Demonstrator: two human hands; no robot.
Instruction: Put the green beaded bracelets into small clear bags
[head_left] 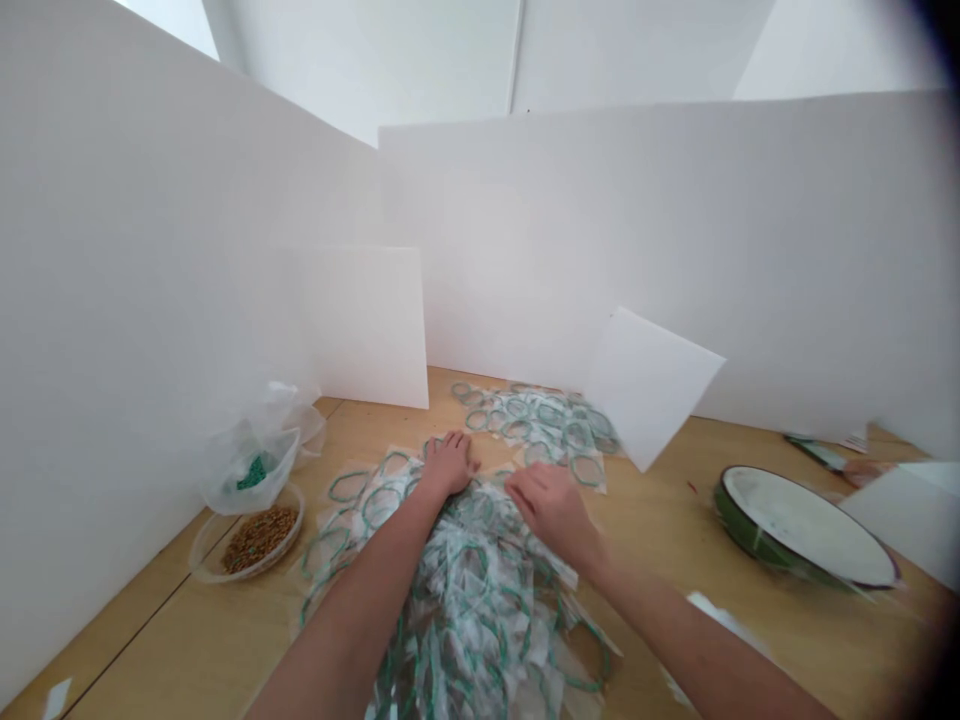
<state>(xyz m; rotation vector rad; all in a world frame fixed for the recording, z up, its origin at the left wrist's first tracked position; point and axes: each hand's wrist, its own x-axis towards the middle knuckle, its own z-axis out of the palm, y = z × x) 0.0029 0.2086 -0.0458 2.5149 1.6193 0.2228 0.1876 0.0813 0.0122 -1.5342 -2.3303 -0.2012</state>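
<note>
A big heap of clear small bags, each with a green ring inside (480, 600), covers the wooden table in front of me. My left hand (448, 463) rests on the far edge of the heap, fingers curled down onto the bags. My right hand (551, 505) lies beside it on the heap, fingers bent and blurred. A second, flatter spread of the same bagged green rings (536, 420) lies farther back, near the rear board.
White boards wall the table on the left, back and right. A loose white card (649, 385) leans at the back. A clear bowl of brown bits (251, 540) and a plastic bag with green pieces (255, 465) stand at the left. A green-rimmed white enamel dish (799, 525) sits at the right.
</note>
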